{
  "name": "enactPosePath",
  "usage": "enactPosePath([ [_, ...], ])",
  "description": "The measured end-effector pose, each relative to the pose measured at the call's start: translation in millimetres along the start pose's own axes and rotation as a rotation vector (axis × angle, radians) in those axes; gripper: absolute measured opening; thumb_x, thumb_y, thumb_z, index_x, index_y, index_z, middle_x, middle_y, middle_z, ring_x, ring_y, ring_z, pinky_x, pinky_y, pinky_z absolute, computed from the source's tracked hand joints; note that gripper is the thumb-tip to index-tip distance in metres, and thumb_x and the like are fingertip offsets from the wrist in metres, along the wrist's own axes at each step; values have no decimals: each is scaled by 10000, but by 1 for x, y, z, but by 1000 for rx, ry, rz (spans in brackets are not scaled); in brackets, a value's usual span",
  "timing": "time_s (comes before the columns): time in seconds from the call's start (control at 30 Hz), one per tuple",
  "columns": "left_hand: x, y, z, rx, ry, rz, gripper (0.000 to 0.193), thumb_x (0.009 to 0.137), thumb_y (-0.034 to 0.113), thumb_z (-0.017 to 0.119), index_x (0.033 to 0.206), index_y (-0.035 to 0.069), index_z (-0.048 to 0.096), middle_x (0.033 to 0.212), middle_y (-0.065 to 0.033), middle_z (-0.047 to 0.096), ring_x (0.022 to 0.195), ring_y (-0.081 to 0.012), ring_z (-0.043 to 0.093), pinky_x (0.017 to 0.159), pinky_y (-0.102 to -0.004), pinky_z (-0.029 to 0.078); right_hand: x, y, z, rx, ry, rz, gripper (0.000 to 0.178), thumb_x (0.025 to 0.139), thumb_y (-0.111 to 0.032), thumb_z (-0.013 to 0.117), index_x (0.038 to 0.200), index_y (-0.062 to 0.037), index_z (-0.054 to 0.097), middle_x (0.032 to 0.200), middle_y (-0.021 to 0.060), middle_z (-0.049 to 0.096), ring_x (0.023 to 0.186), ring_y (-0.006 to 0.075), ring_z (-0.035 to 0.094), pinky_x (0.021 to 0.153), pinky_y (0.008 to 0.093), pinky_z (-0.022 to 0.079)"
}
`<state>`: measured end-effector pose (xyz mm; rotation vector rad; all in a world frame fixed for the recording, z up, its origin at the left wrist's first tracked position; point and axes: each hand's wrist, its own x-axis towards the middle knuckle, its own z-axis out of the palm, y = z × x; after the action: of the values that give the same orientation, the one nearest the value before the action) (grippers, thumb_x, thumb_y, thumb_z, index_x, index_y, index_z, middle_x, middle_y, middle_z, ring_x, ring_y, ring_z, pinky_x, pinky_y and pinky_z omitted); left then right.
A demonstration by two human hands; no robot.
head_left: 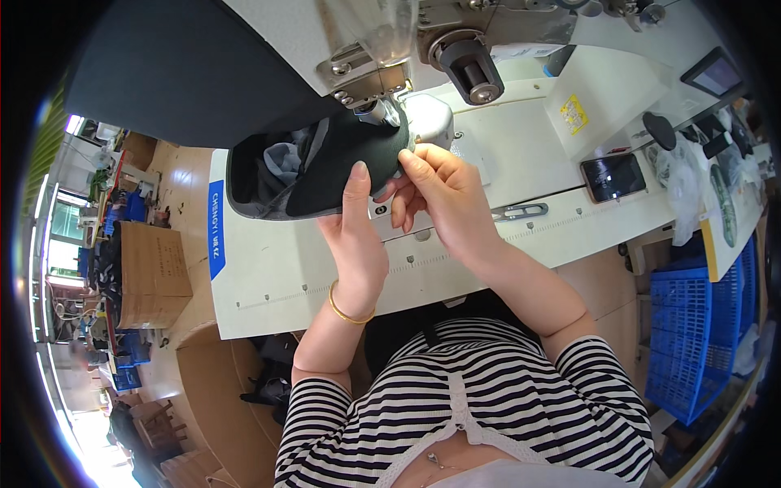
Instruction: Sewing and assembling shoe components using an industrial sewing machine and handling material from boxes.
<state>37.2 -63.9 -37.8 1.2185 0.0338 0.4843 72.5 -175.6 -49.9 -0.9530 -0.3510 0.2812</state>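
Note:
A dark cap [338, 163] lies on the sewing machine's white table, with its stiff brim under the machine's needle area [382, 110]. Its crown is turned to the left, and a grey lining [281, 161] shows inside. My left hand [355, 244] grips the near edge of the brim, thumb on top and fingers underneath, mostly hidden. At the brim's right edge, the thumb and forefinger of my right hand [443, 191] are pinched together on the edge. The other fingers of that hand curl loosely below.
Close above the brim hangs the machine head [366, 81]. A small metal tool [521, 211] lies on the table right of my right hand. Farther right are a phone [613, 177], plastic bags [682, 183] and blue crates [691, 333]. Cardboard boxes [154, 272] stand at the left.

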Motion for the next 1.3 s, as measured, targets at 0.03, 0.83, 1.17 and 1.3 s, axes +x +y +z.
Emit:
enactPosePath([
  [0.03, 0, -1, 2, 9, -3, 13, 200, 926, 97, 541, 1107, 14, 563, 1042, -56, 620, 909, -114, 567, 773, -262, 448, 0, 1, -1, 3, -1, 0, 277, 999, -222, 444, 889, 13, 540, 753, 109, 618, 545, 149, 598, 461, 243, 471],
  [0.83, -43, 32, -94, 1001, -158, 882, 325, 946, 195, 470, 1143, -62, 492, 1038, -168, 567, 941, -257, 582, 820, -350, 471, -11, -5, -22, -122, 99, 10, 322, 980, -253, 480, 999, 42, 608, 826, 74, 640, 626, 107, 607, 537, 208, 471],
  [1.17, 98, 24, -114, -271, -119, -495, 415, 952, 316, 429, 1129, -25, 586, 1096, -154, 637, 1019, -267, 611, 948, -380, 467, -17, 0, 5, -80, -11, 75, 304, 998, -223, 436, 1072, 42, 564, 940, 99, 650, 778, 157, 661, 605, 256, 545],
  [1.3, 92, 41, -113, -233, -166, -402, 416, 956, 306, 409, 1128, -29, 586, 1102, -147, 635, 1027, -259, 605, 951, -375, 462, -20, 3, 2, -58, -30, 64, 297, 1007, -218, 419, 1015, 38, 569, 913, 94, 648, 755, 145, 649, 624, 265, 548],
])
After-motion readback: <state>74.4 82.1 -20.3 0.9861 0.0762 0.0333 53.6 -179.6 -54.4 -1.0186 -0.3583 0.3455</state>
